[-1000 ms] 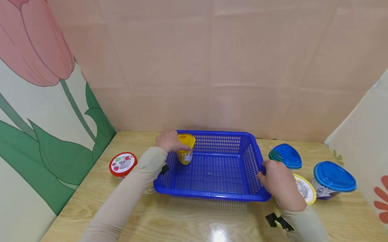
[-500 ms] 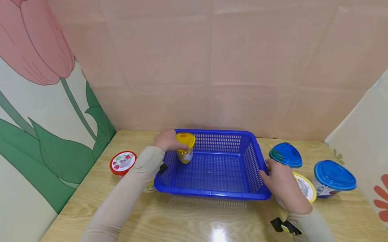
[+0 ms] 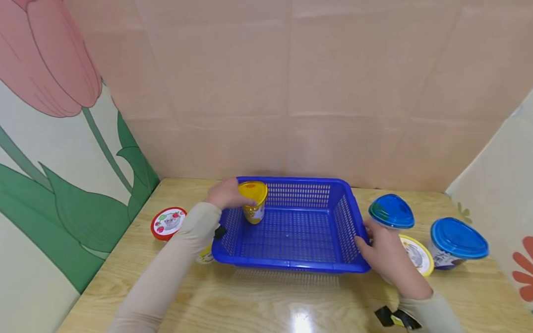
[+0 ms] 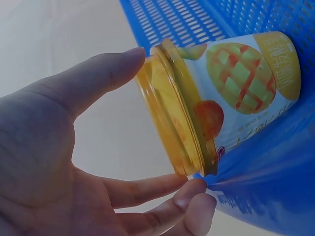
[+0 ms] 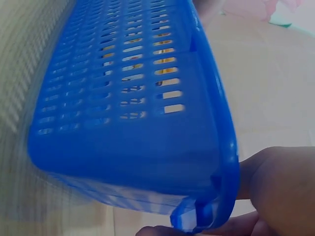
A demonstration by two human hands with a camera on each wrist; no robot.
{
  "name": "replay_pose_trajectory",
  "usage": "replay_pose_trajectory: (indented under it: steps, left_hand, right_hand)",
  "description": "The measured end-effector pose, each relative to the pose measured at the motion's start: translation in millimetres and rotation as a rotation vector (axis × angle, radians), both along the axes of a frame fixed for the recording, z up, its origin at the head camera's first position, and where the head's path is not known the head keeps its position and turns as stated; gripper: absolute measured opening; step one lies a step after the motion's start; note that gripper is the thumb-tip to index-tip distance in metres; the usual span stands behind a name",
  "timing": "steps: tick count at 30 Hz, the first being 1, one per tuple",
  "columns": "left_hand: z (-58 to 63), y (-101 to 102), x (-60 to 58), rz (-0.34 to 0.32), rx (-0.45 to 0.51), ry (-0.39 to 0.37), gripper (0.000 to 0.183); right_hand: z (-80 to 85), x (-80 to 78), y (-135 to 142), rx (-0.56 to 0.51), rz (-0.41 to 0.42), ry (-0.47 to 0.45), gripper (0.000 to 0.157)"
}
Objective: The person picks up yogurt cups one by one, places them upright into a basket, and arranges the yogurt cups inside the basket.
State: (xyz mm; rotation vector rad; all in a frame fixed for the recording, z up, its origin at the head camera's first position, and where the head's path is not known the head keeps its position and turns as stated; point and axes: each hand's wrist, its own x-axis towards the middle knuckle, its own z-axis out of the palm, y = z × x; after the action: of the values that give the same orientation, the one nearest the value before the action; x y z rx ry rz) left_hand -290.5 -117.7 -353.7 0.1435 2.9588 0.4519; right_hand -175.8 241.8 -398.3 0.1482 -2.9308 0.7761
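Note:
A yellow-lidded cup (image 3: 252,205) with fruit pictures stands at the left end of the blue basket (image 3: 289,264), leaning slightly. My left hand (image 3: 225,193) is at its lid. In the left wrist view, the thumb and fingertips of that hand (image 4: 54,142) pinch opposite edges of the yellow lid (image 4: 177,108), while the cup's base meets the blue mesh. At the basket's right side, my right hand (image 3: 385,248) grips the rim. The right wrist view shows this hand (image 5: 290,191) at the basket corner, thumb and fingers around the edge (image 5: 226,147); some fingers are hidden.
Left of the basket stands a red-lidded tub (image 3: 168,223). A yellow-rimmed tub (image 3: 206,256) is partly hidden by the left forearm. Two blue-lidded tubs (image 3: 391,210) (image 3: 459,239) and another yellow-rimmed tub (image 3: 418,255) stand on the right. A wall (image 3: 288,88) rises behind the table.
My left hand has slid slightly left, uncovering more of the yellow lid. The right hand shifts a little along the basket rim. The basket stays nearly in place.

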Motion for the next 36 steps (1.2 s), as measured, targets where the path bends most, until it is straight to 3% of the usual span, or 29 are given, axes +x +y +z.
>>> replay_pose_trajectory:
  steps: [4, 11, 18, 30, 36]
  left_hand:
    - [-0.3, -3.4, 0.6, -0.010, 0.024, -0.007, 0.085]
    - [0.8, -9.2, 2.8, -0.038, 0.084, 0.014, 0.074]
    - [7.9, -19.8, 11.0, -0.015, 0.147, -0.005, 0.073]
    - [14.9, -51.6, 40.2, -0.007, 0.159, 0.017, 0.065]
    - [11.8, -70.1, 55.6, 0.019, 0.179, 0.032, 0.065]
  right_hand:
    - [-2.0, 2.1, 2.4, -0.032, 0.007, 0.013, 0.041]
    - [-4.8, 3.3, 6.7, -0.035, -0.002, 0.062, 0.044]
    - [-9.4, 0.1, 11.7, -0.033, 0.015, 0.115, 0.043]
    - [-23.6, -0.2, 16.0, -0.053, 0.077, 0.200, 0.042]
    - [-27.9, 1.1, 15.1, -0.065, 0.085, 0.198, 0.042]
